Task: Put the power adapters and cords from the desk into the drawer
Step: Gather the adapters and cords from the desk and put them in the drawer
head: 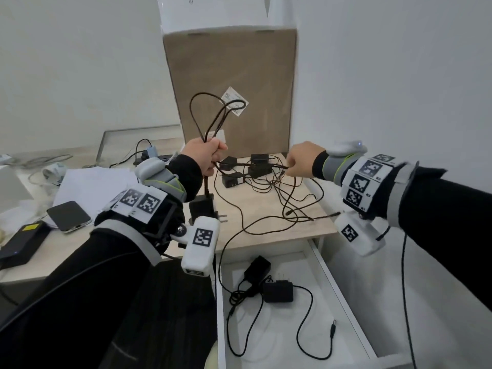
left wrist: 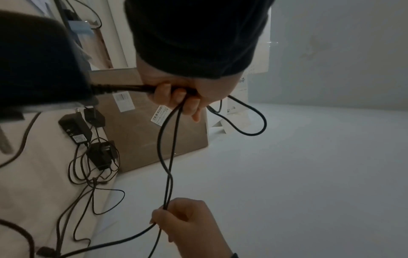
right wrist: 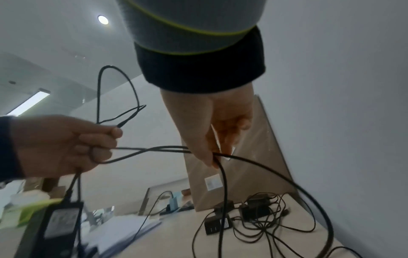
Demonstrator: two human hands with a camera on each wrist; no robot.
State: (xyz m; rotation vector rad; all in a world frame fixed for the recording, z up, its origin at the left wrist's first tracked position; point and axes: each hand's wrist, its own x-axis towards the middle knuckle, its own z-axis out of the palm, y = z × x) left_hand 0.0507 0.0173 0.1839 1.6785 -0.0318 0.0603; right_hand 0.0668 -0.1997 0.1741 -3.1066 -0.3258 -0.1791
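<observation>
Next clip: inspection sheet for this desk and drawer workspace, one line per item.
Surface: pale wood desk.
Job's things: four adapters on the desk; two more in the open drawer.
Clutter: phone, papers.
Grippers: left hand grips looped cord, its adapter hanging below; right hand pinches the same cord.
Cables: tangled on the desk, one trailing into the drawer.
Surroundings: cardboard box, white walls.
</observation>
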